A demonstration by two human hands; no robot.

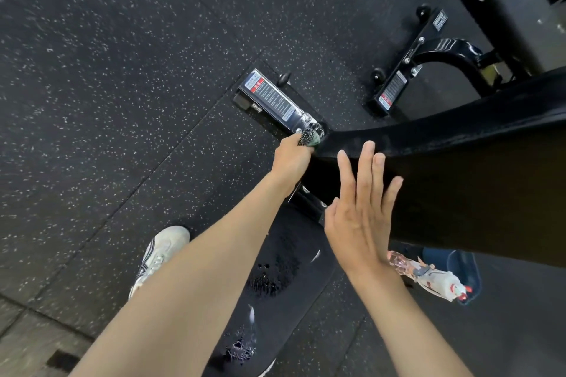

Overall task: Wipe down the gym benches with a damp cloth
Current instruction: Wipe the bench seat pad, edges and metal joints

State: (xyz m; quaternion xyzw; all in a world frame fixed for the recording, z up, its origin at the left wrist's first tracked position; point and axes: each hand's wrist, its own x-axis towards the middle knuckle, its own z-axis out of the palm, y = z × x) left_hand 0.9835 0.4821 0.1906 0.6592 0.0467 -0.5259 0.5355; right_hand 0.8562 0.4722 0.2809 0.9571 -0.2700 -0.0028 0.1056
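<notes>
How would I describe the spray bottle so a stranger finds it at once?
Find the long black padded bench on the right. Below its near edge, beside the wrist of the right hand, is a clear plastic spray bottle. Its white-and-red trigger head sets it apart from the dark blue object behind.

- bench pad [459,131], R of ctr: blk vinyl-looking, smooth, slight sheen.
- floor [107,70]: rubber, matt, grainy w/ white flecks.
- frame [441,49], upr R: blk-painted metal, glossy.
- cloth [307,138], ctr: mottled, coarse weave.
- spray bottle [428,275], lwr R: clear plastic.

black bench pad [459,144], bunched cloth [307,138] at end
</notes>
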